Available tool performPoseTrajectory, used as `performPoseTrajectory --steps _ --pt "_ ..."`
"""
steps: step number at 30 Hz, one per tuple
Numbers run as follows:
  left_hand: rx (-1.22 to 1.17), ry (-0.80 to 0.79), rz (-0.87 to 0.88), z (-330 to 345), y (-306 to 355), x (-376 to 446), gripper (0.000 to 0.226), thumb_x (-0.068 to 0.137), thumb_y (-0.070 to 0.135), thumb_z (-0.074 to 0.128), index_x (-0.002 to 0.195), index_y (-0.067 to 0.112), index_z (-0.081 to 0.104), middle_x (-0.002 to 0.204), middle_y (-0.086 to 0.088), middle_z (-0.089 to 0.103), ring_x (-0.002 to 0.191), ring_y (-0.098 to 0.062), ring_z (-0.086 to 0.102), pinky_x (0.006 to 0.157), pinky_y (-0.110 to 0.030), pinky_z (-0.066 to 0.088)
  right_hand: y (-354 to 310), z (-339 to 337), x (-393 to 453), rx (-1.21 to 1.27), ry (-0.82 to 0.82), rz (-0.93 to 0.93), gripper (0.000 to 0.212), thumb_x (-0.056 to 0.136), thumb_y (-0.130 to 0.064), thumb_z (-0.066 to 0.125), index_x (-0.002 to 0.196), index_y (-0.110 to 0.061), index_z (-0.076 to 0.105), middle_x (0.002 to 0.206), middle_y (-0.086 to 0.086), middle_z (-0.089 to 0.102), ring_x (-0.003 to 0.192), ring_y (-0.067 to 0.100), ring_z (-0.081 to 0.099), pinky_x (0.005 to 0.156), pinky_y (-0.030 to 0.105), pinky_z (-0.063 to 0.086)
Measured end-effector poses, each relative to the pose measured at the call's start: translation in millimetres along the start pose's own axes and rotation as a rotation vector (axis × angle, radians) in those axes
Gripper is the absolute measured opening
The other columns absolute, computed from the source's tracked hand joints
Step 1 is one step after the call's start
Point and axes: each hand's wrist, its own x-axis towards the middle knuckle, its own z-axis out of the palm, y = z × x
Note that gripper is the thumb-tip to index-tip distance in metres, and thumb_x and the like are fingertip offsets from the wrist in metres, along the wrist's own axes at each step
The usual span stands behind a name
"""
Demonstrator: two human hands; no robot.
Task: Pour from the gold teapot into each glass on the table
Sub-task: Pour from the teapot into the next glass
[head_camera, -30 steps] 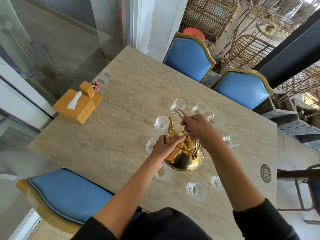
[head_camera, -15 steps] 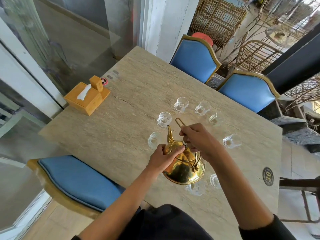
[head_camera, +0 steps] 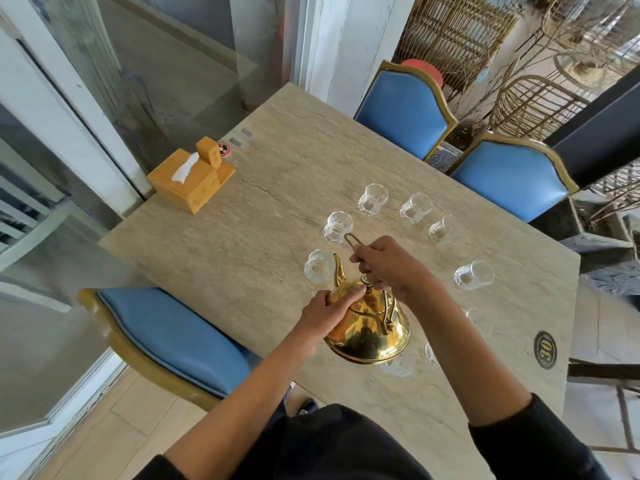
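The gold teapot (head_camera: 369, 332) is held above the stone table (head_camera: 263, 244), its spout pointing toward a small clear glass (head_camera: 318, 266) at its front left. My right hand (head_camera: 386, 263) grips the wire handle above the lid. My left hand (head_camera: 330, 311) presses on the lid and the pot's left shoulder. Several clear glasses stand in a ring around the pot: one glass (head_camera: 337, 227) just beyond the spout, others at the back (head_camera: 372, 199) and right (head_camera: 472, 275). The nearest glasses are partly hidden under the pot and my right arm.
A wooden tissue box (head_camera: 188, 181) sits at the table's left edge. Two blue chairs (head_camera: 405, 110) stand at the far side and one blue chair (head_camera: 173, 337) at the near left. A round "30" marker (head_camera: 546, 349) lies near the right edge.
The view has shifted so the table sits further right and down. The teapot stays lifted in both hands, with its spout now close to the front-left glass.
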Motion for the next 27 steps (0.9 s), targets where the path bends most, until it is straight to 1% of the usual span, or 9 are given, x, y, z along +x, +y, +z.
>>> performPoseTrajectory --steps 3,5,7,9,11,15,19,24,27 --pt "-0.024 -0.001 -0.007 0.1 -1.7 0.6 0.138 0.037 0.108 0.074 0.146 0.025 0.057 0.135 -0.003 0.070 0.121 -0.023 0.071 0.107 -0.044 0.063 0.4 0.3 2.3 -0.007 -0.005 0.007 0.032 0.104 -0.020 0.048 0.088 0.001 0.065 0.058 0.002 0.046 0.037 0.007 0.035 0.034 0.019 0.028" --pt "-0.033 -0.001 -0.011 0.7 -1.7 -0.7 0.137 0.036 0.108 0.073 0.144 0.025 0.057 0.133 -0.003 0.070 0.119 -0.023 0.072 0.104 -0.043 0.064 0.6 0.4 3.3 0.001 -0.014 0.010 0.031 0.104 -0.019 0.047 0.090 0.001 0.065 0.058 0.002 0.044 0.038 0.008 0.034 0.034 0.018 0.027" --pt "-0.041 -0.006 -0.018 2.3 -2.1 -1.0 0.132 0.041 0.105 0.074 0.144 0.024 0.058 0.132 -0.003 0.070 0.117 -0.022 0.072 0.097 -0.038 0.065 1.1 -0.4 2.9 0.004 -0.016 0.012 0.030 0.104 -0.019 0.047 0.090 0.001 0.064 0.058 0.002 0.044 0.038 0.008 0.034 0.034 0.018 0.027" --pt "-0.060 -0.010 -0.027 3.7 -2.8 -1.4 0.136 0.039 0.106 0.076 0.145 0.022 0.058 0.131 -0.004 0.072 0.116 -0.022 0.073 0.095 -0.037 0.065 1.7 -1.3 2.7 0.008 -0.018 0.018 0.030 0.104 -0.019 0.047 0.089 0.001 0.063 0.058 0.002 0.044 0.039 0.008 0.034 0.034 0.018 0.027" --pt "-0.071 -0.012 -0.043 5.3 -4.3 -1.8 0.140 0.036 0.107 0.076 0.146 0.021 0.058 0.133 -0.004 0.072 0.117 -0.023 0.074 0.097 -0.040 0.066 2.7 -1.9 2.1 0.008 -0.026 0.023 0.029 0.104 -0.018 0.046 0.089 0.001 0.063 0.058 0.003 0.043 0.040 0.008 0.033 0.034 0.018 0.025" --pt "-0.086 -0.029 -0.050 8.7 -5.0 -6.0 0.135 0.044 0.100 0.076 0.152 0.021 0.055 0.136 -0.005 0.070 0.119 -0.025 0.073 0.095 -0.039 0.065 5.4 -3.6 1.3 -0.004 -0.030 0.020 0.029 0.103 -0.017 0.047 0.087 0.001 0.064 0.058 0.002 0.044 0.039 0.008 0.034 0.034 0.018 0.026" --pt "-0.088 -0.020 -0.043 11.1 -4.9 -7.6 0.134 0.044 0.099 0.075 0.152 0.022 0.055 0.136 -0.005 0.070 0.120 -0.026 0.072 0.101 -0.044 0.065 5.4 -4.8 -0.3 -0.010 -0.034 0.016 0.028 0.103 -0.016 0.047 0.087 0.000 0.063 0.057 0.002 0.043 0.039 0.008 0.033 0.034 0.018 0.026" --pt "-0.091 -0.014 -0.026 12.8 -2.2 -10.4 0.133 0.044 0.098 0.075 0.152 0.022 0.055 0.137 -0.005 0.069 0.121 -0.026 0.072 0.101 -0.045 0.065 5.7 -7.2 -2.9 -0.004 -0.032 -0.002 0.029 0.103 -0.017 0.047 0.086 0.000 0.064 0.057 0.003 0.043 0.039 0.008 0.033 0.035 0.018 0.026" --pt "-0.106 -0.006 -0.022 13.2 -0.8 -10.7 0.134 0.044 0.098 0.077 0.152 0.023 0.055 0.138 -0.006 0.069 0.122 -0.027 0.072 0.104 -0.048 0.065 3.9 -8.2 -4.3 0.002 -0.037 -0.009 0.029 0.103 -0.017 0.047 0.086 0.000 0.063 0.057 0.003 0.043 0.040 0.009 0.032 0.035 0.017 0.025"
